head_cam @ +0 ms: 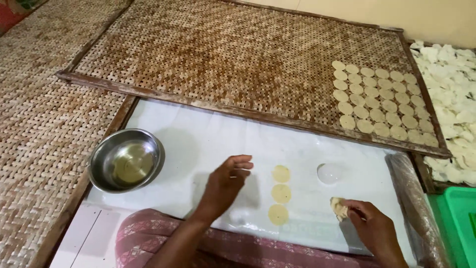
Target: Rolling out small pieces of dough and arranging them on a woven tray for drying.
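Left hand (pixel 225 186): fingers loosely curled and grasping nothing, tips over the white sheet (pixel 198 149), just left of a column of three flat pale-yellow discs (pixel 280 193). The tips look close to the sheet; contact cannot be judged.

Right hand (pixel 372 226): fingers pinched on a dough lump (pixel 339 207), pale and ragged, held low over the sheet to the right of the discs.

A clear round press (pixel 329 172), possibly a glass seen end-on, sits on the sheet between the discs and the mat above.

Steel bowl (pixel 126 160): at the sheet's left edge, well apart from both hands, holding a shallow pool of clear yellowish liquid.

Woven mat (pixel 223 59): a wooden-framed tray lying beyond the sheet; its right end carries ordered rows of small round discs (pixel 379 101), the remainder bare weave.

To the far right, a second tray holds a heap of white pieces (pixel 453 99). A rolled plastic tube (pixel 416 208) lies along the sheet's right edge, beside a green crate (pixel 461 218).
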